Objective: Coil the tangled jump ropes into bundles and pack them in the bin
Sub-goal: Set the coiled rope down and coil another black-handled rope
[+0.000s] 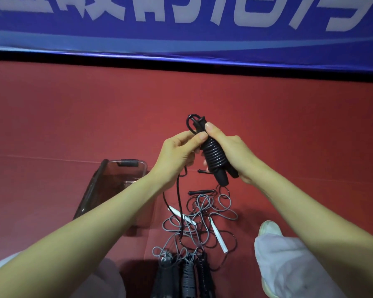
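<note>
Floor: a matte red floor fills most of the view.
Seam: a thin pale line crosses the floor from the left edge.
Far edge: a black strip borders the floor.
Wall: a blue banner with large white characters, cropped at the top.
Light: soft and even.

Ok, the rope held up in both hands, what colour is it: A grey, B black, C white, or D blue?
B: the coiled rope gripped by the right hand is black, and the left hand pinches its loose black strand.
</note>
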The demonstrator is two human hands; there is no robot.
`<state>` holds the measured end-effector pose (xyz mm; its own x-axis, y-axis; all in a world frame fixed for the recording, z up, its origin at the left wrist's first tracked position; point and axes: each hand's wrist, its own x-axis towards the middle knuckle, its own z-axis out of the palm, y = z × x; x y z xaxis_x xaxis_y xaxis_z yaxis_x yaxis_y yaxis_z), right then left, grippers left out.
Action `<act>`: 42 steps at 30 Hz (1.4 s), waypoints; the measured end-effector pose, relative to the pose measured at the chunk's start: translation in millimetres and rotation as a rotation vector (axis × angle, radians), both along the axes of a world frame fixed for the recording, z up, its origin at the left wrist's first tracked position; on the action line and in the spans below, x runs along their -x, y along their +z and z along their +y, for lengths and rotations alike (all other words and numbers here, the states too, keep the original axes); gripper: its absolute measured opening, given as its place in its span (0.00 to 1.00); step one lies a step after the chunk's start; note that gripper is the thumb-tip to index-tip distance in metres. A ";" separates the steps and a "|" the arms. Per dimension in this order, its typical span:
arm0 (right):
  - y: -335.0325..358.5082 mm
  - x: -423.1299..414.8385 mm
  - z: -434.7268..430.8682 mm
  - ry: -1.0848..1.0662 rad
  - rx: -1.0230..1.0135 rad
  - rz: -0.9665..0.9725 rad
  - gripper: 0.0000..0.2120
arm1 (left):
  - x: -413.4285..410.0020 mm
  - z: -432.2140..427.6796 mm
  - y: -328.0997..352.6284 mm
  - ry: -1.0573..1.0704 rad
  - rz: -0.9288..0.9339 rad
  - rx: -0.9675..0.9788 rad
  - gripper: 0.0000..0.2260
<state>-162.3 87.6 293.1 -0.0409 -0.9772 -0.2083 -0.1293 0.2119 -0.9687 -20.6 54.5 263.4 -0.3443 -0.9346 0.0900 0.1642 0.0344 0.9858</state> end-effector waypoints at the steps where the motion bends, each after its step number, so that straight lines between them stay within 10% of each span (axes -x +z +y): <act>1: 0.3 -1.3 0.7 -0.021 0.025 -0.036 0.29 | -1.8 -0.5 2.1 -0.051 -0.010 0.010 0.09; 9: 19.9 18.0 1.1 -0.047 0.064 -0.105 0.29 | -35.7 -24.2 17.2 -0.372 -0.165 -0.051 0.12; 16: 26.4 11.3 16.2 0.502 -0.177 -0.046 0.25 | -55.0 -30.4 13.7 -0.378 -0.571 0.185 0.11; 21: 6.2 5.4 16.1 0.611 -0.186 0.849 0.29 | -43.5 -28.0 8.5 -0.321 -0.705 0.259 0.11; 25: -3.1 4.1 4.8 0.170 0.008 1.264 0.36 | -14.8 -6.9 5.3 -0.087 -0.537 0.324 0.10; 33: 1.3 21.6 -0.4 -0.083 0.262 0.986 0.38 | -10.9 -5.6 -0.5 -0.197 0.064 -0.268 0.05; 42: -2.3 22.5 2.1 -0.066 0.206 0.584 0.33 | -9.4 -5.1 -8.0 -0.251 0.069 0.009 0.11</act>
<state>-184.8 89.7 290.8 -0.1530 -0.9865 0.0589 -0.6428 0.0541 -0.7641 -11.2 49.4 255.4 -0.5580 -0.8197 0.1292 0.2358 -0.0074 0.9718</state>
